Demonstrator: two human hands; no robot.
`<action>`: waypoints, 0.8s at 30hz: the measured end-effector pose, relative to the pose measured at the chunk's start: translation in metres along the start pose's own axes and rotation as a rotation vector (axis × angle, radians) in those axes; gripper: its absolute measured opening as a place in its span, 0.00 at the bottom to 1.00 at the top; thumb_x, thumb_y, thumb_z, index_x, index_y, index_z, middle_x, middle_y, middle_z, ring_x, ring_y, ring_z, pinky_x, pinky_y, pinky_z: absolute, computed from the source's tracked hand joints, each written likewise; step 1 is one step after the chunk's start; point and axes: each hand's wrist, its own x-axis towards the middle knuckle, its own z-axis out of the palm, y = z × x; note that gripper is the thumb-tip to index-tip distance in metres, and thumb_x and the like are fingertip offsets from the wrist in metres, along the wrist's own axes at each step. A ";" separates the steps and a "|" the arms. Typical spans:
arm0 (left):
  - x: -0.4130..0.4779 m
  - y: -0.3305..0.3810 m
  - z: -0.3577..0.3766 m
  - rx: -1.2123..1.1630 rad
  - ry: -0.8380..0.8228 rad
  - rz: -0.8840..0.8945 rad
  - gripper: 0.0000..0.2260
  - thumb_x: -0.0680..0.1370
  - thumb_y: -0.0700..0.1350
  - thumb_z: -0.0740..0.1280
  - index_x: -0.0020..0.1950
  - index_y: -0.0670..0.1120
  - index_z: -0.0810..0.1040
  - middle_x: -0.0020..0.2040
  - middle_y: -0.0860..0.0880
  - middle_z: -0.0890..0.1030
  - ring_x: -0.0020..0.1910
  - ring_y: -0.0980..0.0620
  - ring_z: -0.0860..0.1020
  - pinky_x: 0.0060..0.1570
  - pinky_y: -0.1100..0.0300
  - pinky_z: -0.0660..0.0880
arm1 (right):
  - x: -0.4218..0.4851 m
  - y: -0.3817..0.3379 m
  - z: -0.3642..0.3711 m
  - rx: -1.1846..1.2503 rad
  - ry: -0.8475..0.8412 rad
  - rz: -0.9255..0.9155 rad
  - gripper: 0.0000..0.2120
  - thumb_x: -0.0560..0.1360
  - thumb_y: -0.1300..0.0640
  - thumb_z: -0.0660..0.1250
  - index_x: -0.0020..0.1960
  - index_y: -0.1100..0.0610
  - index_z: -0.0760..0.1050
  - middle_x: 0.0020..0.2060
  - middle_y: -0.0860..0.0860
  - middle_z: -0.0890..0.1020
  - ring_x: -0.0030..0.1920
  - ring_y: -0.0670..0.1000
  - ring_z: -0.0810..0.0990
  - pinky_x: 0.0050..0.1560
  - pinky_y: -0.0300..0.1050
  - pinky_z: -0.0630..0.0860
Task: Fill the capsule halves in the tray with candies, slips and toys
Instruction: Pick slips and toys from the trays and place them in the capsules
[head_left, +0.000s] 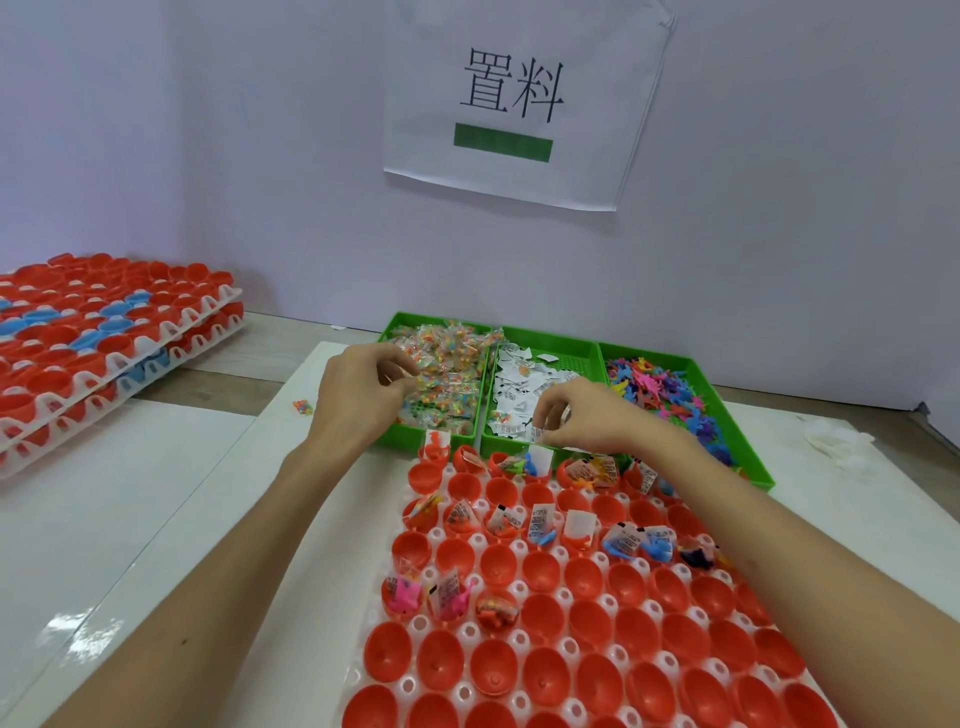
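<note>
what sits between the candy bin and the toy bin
The green bin of paper slips, between the candy bin and the toy bin, in the head view.

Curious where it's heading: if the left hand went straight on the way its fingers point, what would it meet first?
Likely the wrapped candies in their green bin; the left hand hovers right there, depth unclear.
</note>
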 end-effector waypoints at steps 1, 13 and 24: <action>0.000 0.001 0.000 -0.001 0.032 -0.005 0.04 0.76 0.40 0.74 0.46 0.48 0.85 0.37 0.52 0.81 0.36 0.55 0.78 0.38 0.60 0.72 | 0.000 0.000 0.000 0.000 0.002 0.000 0.04 0.75 0.57 0.75 0.48 0.52 0.80 0.41 0.44 0.80 0.39 0.40 0.77 0.36 0.32 0.69; -0.022 0.073 -0.009 -0.673 -0.143 -0.032 0.03 0.78 0.36 0.72 0.50 0.43 0.83 0.41 0.43 0.83 0.35 0.51 0.85 0.37 0.64 0.81 | -0.072 -0.022 -0.037 0.590 0.352 -0.119 0.10 0.69 0.50 0.78 0.43 0.55 0.81 0.40 0.48 0.87 0.39 0.50 0.87 0.45 0.44 0.83; -0.070 0.138 -0.007 -1.005 -0.352 -0.050 0.06 0.73 0.41 0.74 0.49 0.46 0.87 0.47 0.40 0.86 0.46 0.45 0.87 0.44 0.64 0.81 | -0.136 -0.040 -0.068 0.915 0.435 -0.314 0.07 0.64 0.49 0.77 0.38 0.49 0.81 0.36 0.51 0.84 0.37 0.49 0.82 0.40 0.38 0.78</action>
